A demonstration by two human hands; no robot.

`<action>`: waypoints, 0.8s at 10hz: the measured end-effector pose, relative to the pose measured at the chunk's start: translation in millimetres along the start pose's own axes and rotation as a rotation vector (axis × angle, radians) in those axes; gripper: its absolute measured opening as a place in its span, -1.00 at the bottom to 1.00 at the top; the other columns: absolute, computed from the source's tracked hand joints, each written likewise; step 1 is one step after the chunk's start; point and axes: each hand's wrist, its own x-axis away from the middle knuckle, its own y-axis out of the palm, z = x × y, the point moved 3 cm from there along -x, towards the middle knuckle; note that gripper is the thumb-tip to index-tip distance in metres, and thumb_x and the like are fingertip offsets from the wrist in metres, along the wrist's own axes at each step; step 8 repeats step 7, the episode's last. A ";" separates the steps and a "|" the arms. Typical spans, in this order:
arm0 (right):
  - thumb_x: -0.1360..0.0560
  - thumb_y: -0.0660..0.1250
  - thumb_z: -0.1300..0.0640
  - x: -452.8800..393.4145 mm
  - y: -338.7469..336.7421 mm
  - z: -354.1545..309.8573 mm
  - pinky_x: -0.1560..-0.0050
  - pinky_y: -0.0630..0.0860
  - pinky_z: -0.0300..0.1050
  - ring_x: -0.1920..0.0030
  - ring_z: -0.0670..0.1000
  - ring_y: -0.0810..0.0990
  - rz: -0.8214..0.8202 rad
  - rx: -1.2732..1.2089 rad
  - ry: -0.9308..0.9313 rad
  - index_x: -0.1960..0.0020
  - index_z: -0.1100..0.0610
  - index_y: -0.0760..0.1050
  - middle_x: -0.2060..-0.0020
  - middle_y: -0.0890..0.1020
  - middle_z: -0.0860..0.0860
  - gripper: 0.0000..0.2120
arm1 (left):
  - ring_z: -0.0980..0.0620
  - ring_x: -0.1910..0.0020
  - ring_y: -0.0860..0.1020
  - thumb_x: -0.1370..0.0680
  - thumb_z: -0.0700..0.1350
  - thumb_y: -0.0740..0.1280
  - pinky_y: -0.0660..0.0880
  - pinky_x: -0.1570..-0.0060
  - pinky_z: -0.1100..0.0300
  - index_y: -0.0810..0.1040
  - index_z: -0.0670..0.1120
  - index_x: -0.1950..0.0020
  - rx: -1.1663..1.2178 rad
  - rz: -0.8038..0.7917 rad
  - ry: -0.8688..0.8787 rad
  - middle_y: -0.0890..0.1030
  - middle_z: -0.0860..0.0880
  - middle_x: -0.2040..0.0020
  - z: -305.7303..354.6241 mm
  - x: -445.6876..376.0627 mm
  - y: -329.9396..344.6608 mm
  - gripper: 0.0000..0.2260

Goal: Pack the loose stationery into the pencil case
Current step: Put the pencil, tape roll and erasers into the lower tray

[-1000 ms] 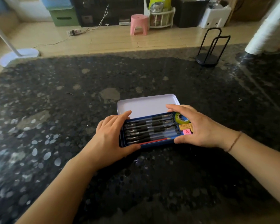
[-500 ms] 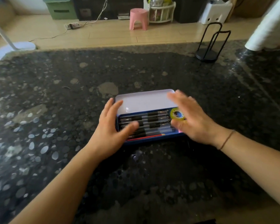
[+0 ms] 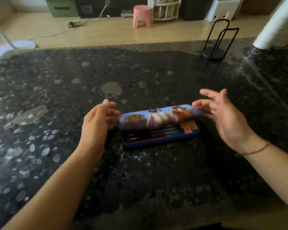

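pencil case (image 3: 160, 138) | lid (image 3: 156, 117) half-raised, blurred | between both hands' fingers (image 3: 112, 112)

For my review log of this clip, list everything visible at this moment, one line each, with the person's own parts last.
pencil case: one, dark blue tin, centre of the table, lid half closed
lid: one, blue with a printed picture, blurred, tilted over the case
pens: several, dark, lying lengthwise inside; count unclear
red pencil: one, along the near wall inside
erasers: orange and pink pieces, right end inside
table: one, black speckled stone
wire holder: one, black, far right of the table
white roll: one, far right corner
stool: one, pink, on the floor
left hand: fingers at the lid's left end
right hand: open, at the lid's right end
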 end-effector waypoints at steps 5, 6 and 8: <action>-0.50 0.17 -0.15 30.2 29.5 18.9 -0.28 0.35 0.11 -0.26 0.05 0.44 0.138 0.941 -0.071 -0.25 -0.05 0.47 -0.18 0.57 -0.04 -0.62 | -0.02 -0.26 0.34 -0.30 0.25 0.45 0.34 -0.15 -0.09 0.35 0.16 -0.31 -1.068 -0.079 0.284 0.29 0.09 -0.26 -15.9 31.3 24.6 -0.37; -0.55 0.17 -0.12 26.0 25.2 17.9 -0.36 0.26 0.09 -0.35 0.06 0.34 0.033 0.944 0.004 -0.34 -0.10 0.36 -0.29 0.47 -0.03 -0.62 | -0.06 -0.31 0.33 -0.30 0.26 0.44 0.33 -0.18 -0.11 0.34 0.16 -0.35 -1.050 -0.080 0.292 0.27 0.07 -0.35 -15.2 35.3 21.3 -0.34; -0.55 0.14 -0.15 38.0 13.1 3.2 -0.41 0.23 0.03 -0.39 0.08 0.33 0.076 0.759 -0.084 -0.45 0.02 0.28 -0.35 0.40 0.05 -0.47 | -0.09 -0.43 0.22 -0.29 0.27 0.46 0.30 -0.32 -0.14 0.19 0.16 -0.45 -0.938 -0.089 0.217 0.03 0.01 -0.51 -13.4 44.3 20.9 -0.19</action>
